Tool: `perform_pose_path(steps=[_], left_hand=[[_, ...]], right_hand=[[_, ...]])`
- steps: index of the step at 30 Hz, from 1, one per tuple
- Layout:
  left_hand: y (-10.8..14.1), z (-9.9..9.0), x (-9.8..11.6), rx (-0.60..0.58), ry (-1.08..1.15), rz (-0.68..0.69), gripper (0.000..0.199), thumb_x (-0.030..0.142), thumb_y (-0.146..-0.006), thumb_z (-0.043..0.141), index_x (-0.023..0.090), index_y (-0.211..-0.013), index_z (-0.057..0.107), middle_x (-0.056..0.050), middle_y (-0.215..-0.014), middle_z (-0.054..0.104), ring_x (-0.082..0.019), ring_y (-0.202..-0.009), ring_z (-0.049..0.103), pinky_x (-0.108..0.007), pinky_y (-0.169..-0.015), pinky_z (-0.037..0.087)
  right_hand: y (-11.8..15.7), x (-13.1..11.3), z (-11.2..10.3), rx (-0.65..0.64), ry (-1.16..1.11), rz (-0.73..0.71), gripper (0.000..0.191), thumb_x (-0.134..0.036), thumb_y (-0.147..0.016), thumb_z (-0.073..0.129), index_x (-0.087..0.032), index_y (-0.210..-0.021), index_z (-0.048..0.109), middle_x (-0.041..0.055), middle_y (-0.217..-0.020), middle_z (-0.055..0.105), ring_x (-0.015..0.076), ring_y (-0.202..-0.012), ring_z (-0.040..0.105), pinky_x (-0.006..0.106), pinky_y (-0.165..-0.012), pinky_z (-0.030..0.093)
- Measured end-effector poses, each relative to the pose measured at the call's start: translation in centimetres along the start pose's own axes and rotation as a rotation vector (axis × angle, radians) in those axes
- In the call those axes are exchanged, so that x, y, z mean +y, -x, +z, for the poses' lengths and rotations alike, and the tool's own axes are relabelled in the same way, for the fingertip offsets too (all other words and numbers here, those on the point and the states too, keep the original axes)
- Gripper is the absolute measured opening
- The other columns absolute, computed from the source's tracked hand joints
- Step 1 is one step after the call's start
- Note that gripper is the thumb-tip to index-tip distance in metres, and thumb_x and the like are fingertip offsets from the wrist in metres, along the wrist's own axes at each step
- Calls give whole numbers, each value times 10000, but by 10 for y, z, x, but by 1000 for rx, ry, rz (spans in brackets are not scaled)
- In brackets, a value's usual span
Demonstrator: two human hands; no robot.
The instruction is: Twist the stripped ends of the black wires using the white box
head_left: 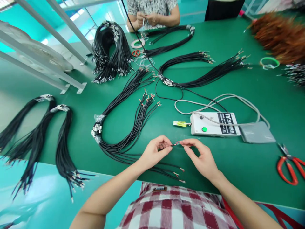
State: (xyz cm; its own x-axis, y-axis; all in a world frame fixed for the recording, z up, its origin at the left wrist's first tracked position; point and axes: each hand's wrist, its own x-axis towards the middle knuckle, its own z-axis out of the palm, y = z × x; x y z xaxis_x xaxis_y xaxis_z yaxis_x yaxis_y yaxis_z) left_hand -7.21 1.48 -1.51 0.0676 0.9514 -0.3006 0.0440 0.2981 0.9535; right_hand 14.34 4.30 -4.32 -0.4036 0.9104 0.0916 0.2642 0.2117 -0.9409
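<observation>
My left hand pinches a thin black cable close to its end, where short coloured wires show. At the cable's end, the fingertips of my right hand touch the fine wires; thumb and forefinger look slightly apart. Left of my hands lies a curved bundle of black cables with bare wire ends, wrapped at its bend in clear plastic. Several loose cable ends stick out below my hands. Just beyond my right hand is a white box with a green button and a yellow-green clip.
Red-handled pliers lie at the right. More black cable bundles rest at the left and further back. A grey pad adjoins the box. Across the green table, a person's hands hold something thin. Metal bars stand back left.
</observation>
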Motion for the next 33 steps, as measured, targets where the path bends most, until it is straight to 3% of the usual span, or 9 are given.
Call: perform_pose_path(steps=[3, 5, 8, 13, 19, 23, 27, 30, 33], left_hand=[[-3, 5, 6, 110, -66, 134, 161, 303, -807, 736, 167, -841, 656, -22, -769, 650, -133, -722, 592, -249, -702, 480], [-3, 7, 8, 141, -33, 144, 177, 330, -837, 708, 161, -823, 658, -15, -704, 642, -123, -644, 587, -242, -637, 475], [-2, 6, 9, 83, 109, 68, 281, 423, -872, 669, 142, -873, 656, -15, -643, 647, -108, -504, 570, -233, -523, 437], [-1, 4, 8, 31, 202, 15, 374, 497, -869, 667, 125, -897, 646, -40, -659, 684, -103, -441, 578, -218, -455, 372], [1, 5, 6, 29, 230, 18, 379, 509, -863, 672, 132, -883, 631, -30, -649, 679, -94, -430, 561, -217, -452, 350], [0, 3, 3, -5, 260, 3, 375, 511, -874, 657, 136, -875, 626, -25, -622, 672, -80, -404, 521, -216, -443, 303], [-2, -2, -4, -113, 314, -61, 371, 507, -902, 621, 138, -877, 612, -5, -577, 638, -63, -372, 459, -212, -429, 280], [-1, -1, -8, -126, 315, -44, 339, 480, -909, 624, 146, -868, 579, -3, -616, 627, -62, -409, 464, -209, -444, 323], [0, 6, -8, 5, 261, 86, 300, 394, -868, 707, 172, -1025, 579, -18, -834, 631, -72, -559, 533, -212, -531, 424]], right_hand=[[-14, -5, 3, 4, -92, 15, 138, -305, -977, 591, -272, -1091, 662, 30, -1066, 748, 191, -968, 715, 337, -883, 570], [-21, -9, 4, 6, -140, 19, 150, -323, -973, 597, -267, -1098, 657, 39, -1065, 745, 193, -960, 714, 343, -879, 570], [-30, -17, 5, -9, -218, 12, 209, -352, -960, 609, -252, -1138, 654, 52, -1009, 740, 188, -894, 708, 347, -846, 580], [-41, -31, 12, -18, -206, -8, 284, -368, -890, 687, -234, -1140, 677, 48, -928, 695, 169, -782, 653, 329, -756, 572], [-50, -32, 24, 30, -251, 48, 178, -390, -847, 721, -222, -908, 728, 23, -777, 649, 149, -674, 578, 291, -626, 506], [-52, -29, 30, -16, -478, 200, 233, -450, -787, 773, -222, -811, 732, 31, -817, 697, 145, -674, 588, 282, -608, 494], [-48, -27, 38, -34, -617, 356, 274, -453, -753, 797, -195, -754, 703, -15, -649, 631, 83, -504, 437, 241, -491, 400], [-42, -27, 41, 35, -544, 275, 244, -418, -770, 784, -196, -745, 687, -16, -663, 604, 86, -502, 463, 242, -473, 404], [-36, -27, 42, 105, -396, 146, 159, -351, -809, 747, -208, -760, 698, 3, -738, 596, 113, -573, 535, 258, -504, 462]])
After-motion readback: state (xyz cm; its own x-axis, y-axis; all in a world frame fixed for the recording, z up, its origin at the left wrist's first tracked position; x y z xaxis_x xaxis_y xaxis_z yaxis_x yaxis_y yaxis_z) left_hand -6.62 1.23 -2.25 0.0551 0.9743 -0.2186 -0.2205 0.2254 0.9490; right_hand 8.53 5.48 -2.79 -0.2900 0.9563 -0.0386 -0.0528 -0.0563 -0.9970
